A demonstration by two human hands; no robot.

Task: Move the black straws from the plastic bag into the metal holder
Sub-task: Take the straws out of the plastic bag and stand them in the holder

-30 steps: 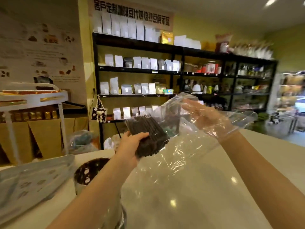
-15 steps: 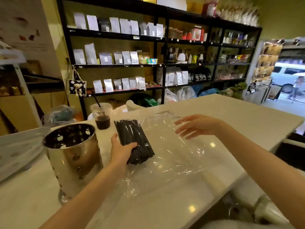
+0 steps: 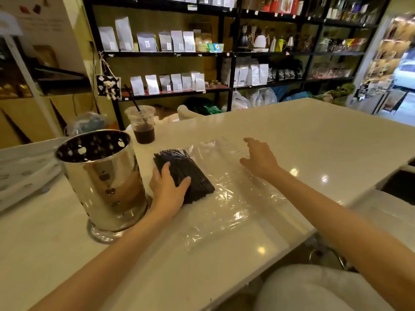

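A bundle of black straws (image 3: 184, 170) lies on the white counter (image 3: 292, 140), partly inside a clear plastic bag (image 3: 226, 187) that is spread flat. My left hand (image 3: 167, 187) grips the near end of the bundle, fingers wrapped over it. My right hand (image 3: 260, 158) rests with fingers spread on the far right part of the bag. A shiny perforated metal holder (image 3: 101, 178) stands upright just left of the straws, its inside dark.
A plastic cup of dark drink with a straw (image 3: 141, 124) stands behind the holder. A pale tray (image 3: 24, 167) sits at the left edge. The counter's near edge (image 3: 280, 254) drops off by my lap. Black shelves (image 3: 224, 55) stand behind.
Straws and bag have come down from mid-air onto the counter. My right hand has come out of the bag and now rests on top of it. The view has tilted down.
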